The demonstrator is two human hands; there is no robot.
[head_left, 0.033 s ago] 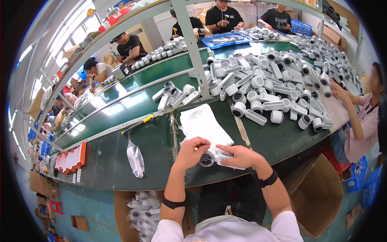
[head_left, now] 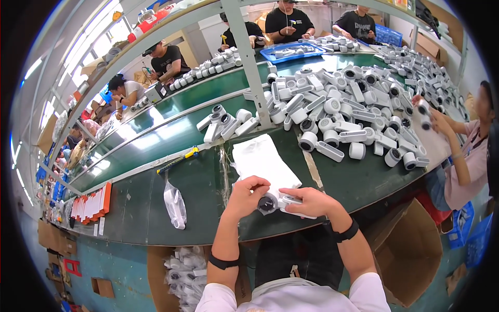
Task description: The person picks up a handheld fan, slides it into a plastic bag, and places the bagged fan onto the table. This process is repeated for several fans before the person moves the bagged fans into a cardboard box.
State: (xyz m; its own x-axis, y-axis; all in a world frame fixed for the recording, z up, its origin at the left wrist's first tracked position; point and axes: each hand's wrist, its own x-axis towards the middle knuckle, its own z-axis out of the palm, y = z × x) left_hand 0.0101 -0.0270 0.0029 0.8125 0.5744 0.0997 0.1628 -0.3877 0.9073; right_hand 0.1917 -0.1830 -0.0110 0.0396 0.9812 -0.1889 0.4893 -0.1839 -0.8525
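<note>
A white handheld device with a round, dark-fronted head (head_left: 267, 204) and a flat handle lies at the front of the green bench. My right hand (head_left: 309, 202) is closed round its handle, thumb on top. Beside the head, the fingers of my left hand (head_left: 248, 196) are pinched together; what is between them, if anything, cannot be made out. Just beyond my hands lies a stack of white plastic bags (head_left: 262, 158), its near end partly covered by them. To the left, a bagged device (head_left: 174, 207) rests on the bench.
A large heap of white devices (head_left: 348, 106) fills the right; a smaller group (head_left: 226, 124) lies beyond the bags. A yellow-and-black hammer (head_left: 178, 159) and orange-and-white strips (head_left: 92, 205) lie left. Cardboard boxes (head_left: 408, 252) stand below. A co-worker at right handles a device.
At the right, the co-worker's hands and the device in them have shifted slightly. My own hands stay almost in place; the device's head is turned a little.
</note>
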